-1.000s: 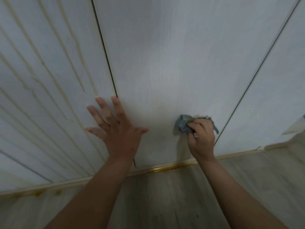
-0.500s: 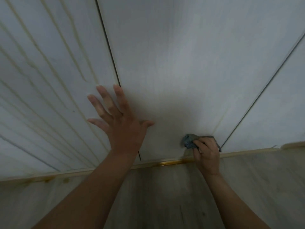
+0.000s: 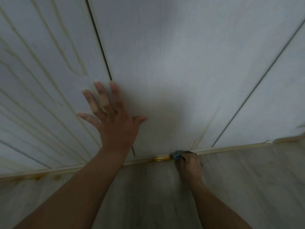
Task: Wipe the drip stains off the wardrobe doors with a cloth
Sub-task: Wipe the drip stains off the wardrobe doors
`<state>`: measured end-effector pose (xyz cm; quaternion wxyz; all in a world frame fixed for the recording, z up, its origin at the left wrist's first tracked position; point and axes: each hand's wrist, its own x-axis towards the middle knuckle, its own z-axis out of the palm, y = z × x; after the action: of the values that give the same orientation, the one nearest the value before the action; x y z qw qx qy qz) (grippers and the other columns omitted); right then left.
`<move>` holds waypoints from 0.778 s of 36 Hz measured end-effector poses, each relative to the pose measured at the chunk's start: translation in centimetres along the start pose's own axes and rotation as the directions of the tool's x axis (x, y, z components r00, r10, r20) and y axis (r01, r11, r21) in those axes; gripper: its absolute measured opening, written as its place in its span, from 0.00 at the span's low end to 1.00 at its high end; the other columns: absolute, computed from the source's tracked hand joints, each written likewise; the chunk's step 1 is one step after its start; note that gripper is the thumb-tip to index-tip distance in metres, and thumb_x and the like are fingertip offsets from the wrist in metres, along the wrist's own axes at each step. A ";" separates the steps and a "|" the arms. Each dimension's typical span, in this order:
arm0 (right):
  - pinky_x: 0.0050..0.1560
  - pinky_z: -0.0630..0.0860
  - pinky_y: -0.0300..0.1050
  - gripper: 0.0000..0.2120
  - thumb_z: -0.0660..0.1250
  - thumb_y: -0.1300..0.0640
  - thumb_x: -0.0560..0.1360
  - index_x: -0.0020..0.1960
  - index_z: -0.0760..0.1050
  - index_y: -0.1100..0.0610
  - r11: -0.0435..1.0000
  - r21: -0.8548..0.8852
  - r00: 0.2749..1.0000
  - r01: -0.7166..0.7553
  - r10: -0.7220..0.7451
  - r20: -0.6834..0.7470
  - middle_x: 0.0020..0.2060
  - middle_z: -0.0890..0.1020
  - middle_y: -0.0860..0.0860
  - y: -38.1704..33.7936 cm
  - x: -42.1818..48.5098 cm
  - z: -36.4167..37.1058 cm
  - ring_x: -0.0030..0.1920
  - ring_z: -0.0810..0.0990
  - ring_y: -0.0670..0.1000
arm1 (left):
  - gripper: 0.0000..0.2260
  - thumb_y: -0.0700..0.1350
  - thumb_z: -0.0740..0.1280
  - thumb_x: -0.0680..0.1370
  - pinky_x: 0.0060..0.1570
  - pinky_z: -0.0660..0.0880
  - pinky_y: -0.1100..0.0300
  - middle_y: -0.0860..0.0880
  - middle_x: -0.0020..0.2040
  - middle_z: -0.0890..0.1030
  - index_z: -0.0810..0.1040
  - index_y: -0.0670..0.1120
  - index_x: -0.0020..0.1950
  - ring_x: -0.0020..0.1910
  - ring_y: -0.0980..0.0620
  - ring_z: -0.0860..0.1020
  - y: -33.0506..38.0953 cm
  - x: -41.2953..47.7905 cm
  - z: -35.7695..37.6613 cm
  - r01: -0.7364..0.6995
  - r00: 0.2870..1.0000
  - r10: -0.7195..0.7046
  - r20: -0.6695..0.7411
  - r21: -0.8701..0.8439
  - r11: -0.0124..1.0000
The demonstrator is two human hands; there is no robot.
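The left hand (image 3: pixel 113 123) lies flat, fingers spread, on the door (image 3: pixel 165 71). The right hand (image 3: pixel 190 164) squeezes the cloth (image 3: pixel 177 154) low down.

The wardrobe doors (image 3: pixel 165 63) are matt white panels with a faint, fine grain, laminate in look. The drip stains (image 3: pixel 72 71) are dull, pale yellow streaks. The cloth (image 3: pixel 177 155) is soft grey-blue fabric, crumpled. The bottom rail (image 3: pixel 231 148) is pale wood tone, with one glossy amber patch. The floor (image 3: pixel 148 195) has a matt grey wood-grain finish.

forearms (image 3: pixel 82 187): bare | left hand (image 3: pixel 115 124): small dark mark at thumb base, perhaps a tattoo, blurred
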<state>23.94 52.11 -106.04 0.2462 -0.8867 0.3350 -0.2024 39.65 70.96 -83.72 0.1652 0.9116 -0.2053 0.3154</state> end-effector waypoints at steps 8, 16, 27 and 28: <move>0.44 0.78 0.50 0.14 0.63 0.56 0.71 0.46 0.83 0.63 0.980 0.179 0.873 0.089 0.010 -0.488 0.40 0.83 0.57 -3.6 2.7 -10.8 0.40 0.81 0.60 | 0.63 0.77 0.69 0.66 0.63 0.54 0.15 0.37 0.81 0.44 0.37 0.45 0.84 0.78 0.25 0.51 -0.4 0.1 0.5 -0.014 1.000 0.013 -0.009 -0.040 0.999; 0.47 0.79 0.50 0.13 0.66 0.71 0.70 0.52 0.82 0.63 0.878 0.124 0.466 0.463 -0.122 -0.876 0.47 0.83 0.57 -12.2 10.2 -26.0 0.48 0.80 0.56 | 0.66 0.71 0.76 0.62 0.62 0.50 0.15 0.37 0.81 0.45 0.38 0.47 0.84 0.79 0.27 0.48 -0.4 0.1 0.5 -0.031 0.999 0.030 -0.018 -0.054 0.998; 0.53 0.73 0.56 0.16 0.63 0.72 0.69 0.52 0.80 0.60 0.921 0.101 0.486 0.376 -0.103 -0.868 0.49 0.78 0.60 -10.0 12.4 -21.5 0.53 0.75 0.58 | 0.64 0.75 0.71 0.64 0.62 0.54 0.15 0.36 0.81 0.44 0.39 0.44 0.84 0.78 0.26 0.50 -0.5 0.1 1.0 -0.022 0.999 0.021 -0.026 -0.040 0.999; 0.54 0.72 0.53 0.16 0.62 0.71 0.69 0.53 0.81 0.61 0.926 0.138 0.510 0.351 -0.066 -0.858 0.50 0.77 0.60 -9.6 12.0 -20.4 0.53 0.75 0.60 | 0.63 0.76 0.70 0.65 0.62 0.55 0.15 0.36 0.81 0.45 0.40 0.44 0.84 0.78 0.25 0.51 -0.6 0.1 1.1 -0.020 0.999 0.019 -0.028 -0.037 0.999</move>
<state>26.34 43.89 -82.00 0.1574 -0.6661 0.2668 -0.6785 40.53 70.98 -84.57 0.1820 0.9019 -0.2178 0.3257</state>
